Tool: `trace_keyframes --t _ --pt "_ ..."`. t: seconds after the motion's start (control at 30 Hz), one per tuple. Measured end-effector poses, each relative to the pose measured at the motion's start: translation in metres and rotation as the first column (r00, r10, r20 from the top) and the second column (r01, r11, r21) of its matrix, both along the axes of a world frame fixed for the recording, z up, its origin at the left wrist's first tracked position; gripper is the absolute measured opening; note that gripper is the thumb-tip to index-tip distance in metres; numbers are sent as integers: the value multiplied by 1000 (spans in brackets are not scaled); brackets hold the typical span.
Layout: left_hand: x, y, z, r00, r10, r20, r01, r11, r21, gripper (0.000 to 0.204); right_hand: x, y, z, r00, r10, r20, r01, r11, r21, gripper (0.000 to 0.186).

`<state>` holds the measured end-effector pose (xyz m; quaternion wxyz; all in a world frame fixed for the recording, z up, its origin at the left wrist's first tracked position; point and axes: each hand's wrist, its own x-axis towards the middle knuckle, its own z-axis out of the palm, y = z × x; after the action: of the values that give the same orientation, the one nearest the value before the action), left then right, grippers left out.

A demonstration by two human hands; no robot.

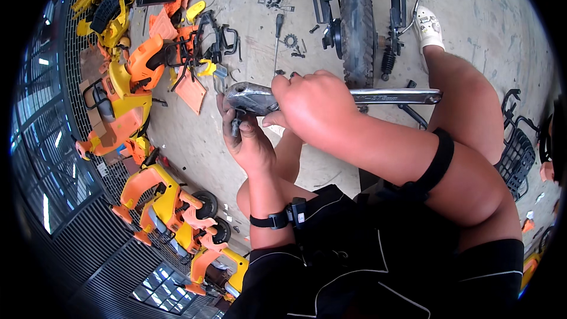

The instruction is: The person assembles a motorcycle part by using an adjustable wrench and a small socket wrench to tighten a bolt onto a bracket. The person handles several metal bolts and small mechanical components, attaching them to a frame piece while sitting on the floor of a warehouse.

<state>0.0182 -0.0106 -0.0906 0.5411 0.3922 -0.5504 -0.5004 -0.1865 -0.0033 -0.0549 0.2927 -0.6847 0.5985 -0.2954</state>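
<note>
Black clothes (354, 263) are nearest. Past them, the left hand (253, 146) pinches a small metal piece (235, 127) by the left end of a big silver wrench (397, 97). The right hand (314, 99) wraps around the wrench. Farther off, a screwdriver (279, 25) lies left of a black tire (358, 29).

The adjustable wrench (254, 99) is spanning left to right in the right hand (313, 99), its head at the left hand (253, 147). Beyond, a screwdriver (277, 35) is lying on the floor (484, 26) left of a sprocket (290, 36), a wheel (357, 29) standing to their right. Body panels (147, 62) are lying far left, scooters (156, 180) near left.
</note>
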Motion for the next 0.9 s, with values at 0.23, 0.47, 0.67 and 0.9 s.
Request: trace_keyframes --t 0.23,0.47,0.67,0.9 --pt "2 -2 -2 995 13 100 -5 997 -78 40 2 2 -4 1000 5 12 -4 999 -43 43" --pt "2 -5 -2 997 -11 74 16 998 -67 40 -2 -3 0 999 34 19 -34 999 -26 37" --pt "6 -6 -2 997 -37 74 43 995 -91 38 1 0 -3 1000 26 2 -26 998 -65 34" --pt "4 -6 -1 999 -6 33 9 996 -93 35 -2 -3 1 999 33 1 -33 997 -64 37"
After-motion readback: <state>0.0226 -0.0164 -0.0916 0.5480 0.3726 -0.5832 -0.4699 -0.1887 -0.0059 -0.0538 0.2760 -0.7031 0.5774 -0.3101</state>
